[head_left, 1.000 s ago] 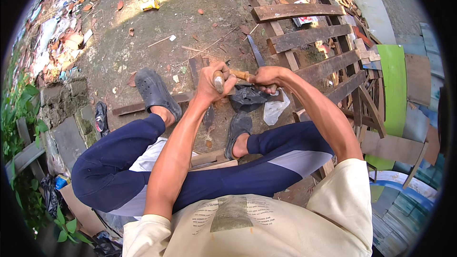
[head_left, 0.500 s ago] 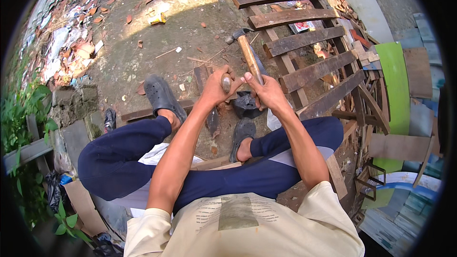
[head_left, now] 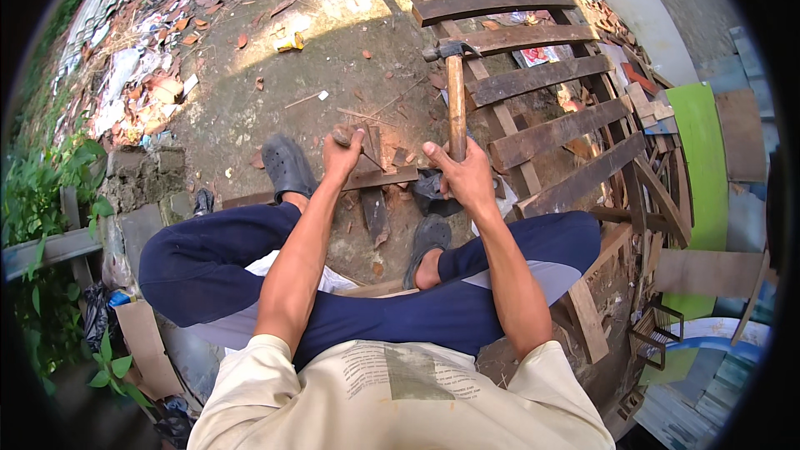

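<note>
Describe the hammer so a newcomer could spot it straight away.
Start at the slatted wooden frame lying on the dirt ahead of the seated person. In front of its near slats, the right hand holds the hammer upright. It alone has a pale wooden handle topped by a dark claw head.

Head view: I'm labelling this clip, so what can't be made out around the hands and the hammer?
- What the left hand pinches against the dark wood strip: the fingers cover it.
- The lower hammer handle: hidden inside the right hand.
- Any nail in the strip: too small to tell.
- The black object under the right hand: partly hidden by the hand.
</note>
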`<act>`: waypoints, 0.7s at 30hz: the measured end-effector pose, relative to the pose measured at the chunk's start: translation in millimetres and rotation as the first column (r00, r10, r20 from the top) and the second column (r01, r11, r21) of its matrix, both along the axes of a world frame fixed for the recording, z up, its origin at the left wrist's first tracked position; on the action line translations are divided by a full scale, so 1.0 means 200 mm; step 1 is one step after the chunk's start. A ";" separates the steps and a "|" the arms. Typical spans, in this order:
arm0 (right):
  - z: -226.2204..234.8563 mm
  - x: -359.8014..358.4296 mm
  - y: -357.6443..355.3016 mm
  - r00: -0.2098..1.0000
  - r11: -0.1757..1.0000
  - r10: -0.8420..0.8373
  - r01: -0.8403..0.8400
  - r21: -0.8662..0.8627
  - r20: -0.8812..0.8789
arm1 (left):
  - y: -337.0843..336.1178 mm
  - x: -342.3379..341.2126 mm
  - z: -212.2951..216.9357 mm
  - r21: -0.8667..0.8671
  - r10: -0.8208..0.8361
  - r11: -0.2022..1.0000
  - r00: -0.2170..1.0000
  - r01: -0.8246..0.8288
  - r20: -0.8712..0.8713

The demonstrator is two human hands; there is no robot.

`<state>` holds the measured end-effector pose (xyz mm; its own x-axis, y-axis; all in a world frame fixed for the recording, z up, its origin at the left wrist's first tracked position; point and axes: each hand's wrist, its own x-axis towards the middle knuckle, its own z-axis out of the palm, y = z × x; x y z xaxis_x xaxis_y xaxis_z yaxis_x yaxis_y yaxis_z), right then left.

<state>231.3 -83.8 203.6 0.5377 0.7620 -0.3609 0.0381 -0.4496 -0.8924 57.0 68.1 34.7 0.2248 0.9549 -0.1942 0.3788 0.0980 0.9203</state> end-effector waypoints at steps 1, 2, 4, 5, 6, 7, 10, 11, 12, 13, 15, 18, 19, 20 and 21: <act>0.00 0.02 -0.01 1.000 1.000 -0.012 0.012 0.007 0.012 | 0.03 0.00 -0.01 0.020 0.012 1.000 1.000 -0.011 -0.027; -0.01 0.01 -0.01 1.000 1.000 -0.018 0.018 0.014 0.015 | 0.08 -0.02 0.00 0.040 0.030 0.999 0.998 -0.028 -0.064; 0.00 0.01 0.00 0.999 0.999 -0.030 0.031 0.028 -0.010 | 0.11 -0.01 0.08 0.133 0.039 0.991 0.988 -0.019 -0.150; -0.01 0.03 -0.01 0.998 0.998 -0.055 0.055 0.028 -0.019 | 0.10 0.08 0.22 0.201 0.020 0.979 0.979 0.022 -0.202; 0.00 0.05 -0.02 0.997 0.997 -0.066 0.067 0.035 -0.035 | 0.10 0.13 0.37 0.272 0.013 0.961 0.967 0.058 -0.253; 0.01 0.06 -0.02 0.997 0.996 -0.066 0.069 0.048 -0.050 | 0.10 0.16 0.47 0.302 -0.013 0.949 0.970 0.089 -0.245; 0.03 0.07 -0.02 0.996 0.996 -0.071 0.074 0.054 -0.059 | 0.09 0.21 0.69 0.345 -0.067 0.927 0.970 0.147 -0.235; 0.04 0.08 -0.02 0.996 0.996 -0.073 0.076 0.051 -0.054 | 0.07 0.22 0.77 0.333 -0.067 0.931 0.968 0.148 -0.241; 0.05 0.07 -0.02 0.996 0.996 -0.073 0.076 0.051 -0.059 | 0.05 0.22 0.81 0.318 -0.060 0.937 0.966 0.141 -0.251; 0.06 0.07 -0.02 0.995 0.996 -0.074 0.077 0.050 -0.064 | 0.04 0.22 0.82 0.290 -0.066 0.947 0.968 0.137 -0.241; 0.07 0.06 -0.02 0.995 0.996 -0.072 0.075 0.043 -0.063 | 0.03 0.21 0.83 0.232 -0.076 0.964 0.973 0.128 -0.219; 0.07 0.05 -0.03 0.996 0.997 -0.068 0.070 0.033 -0.053 | 0.00 0.20 0.77 0.222 -0.050 0.969 0.969 0.105 -0.242; 0.07 0.04 -0.03 0.996 0.997 -0.066 0.068 0.035 -0.053 | -0.01 0.20 0.75 0.211 -0.058 0.971 0.970 0.110 -0.238; 0.07 0.04 -0.03 0.996 0.997 -0.065 0.067 0.036 -0.053 | -0.01 0.20 0.74 0.200 -0.068 0.973 0.970 0.116 -0.233; 0.06 0.04 -0.03 0.997 0.997 -0.064 0.065 0.034 -0.047 | -0.02 0.20 0.72 0.188 -0.077 0.975 0.971 0.121 -0.228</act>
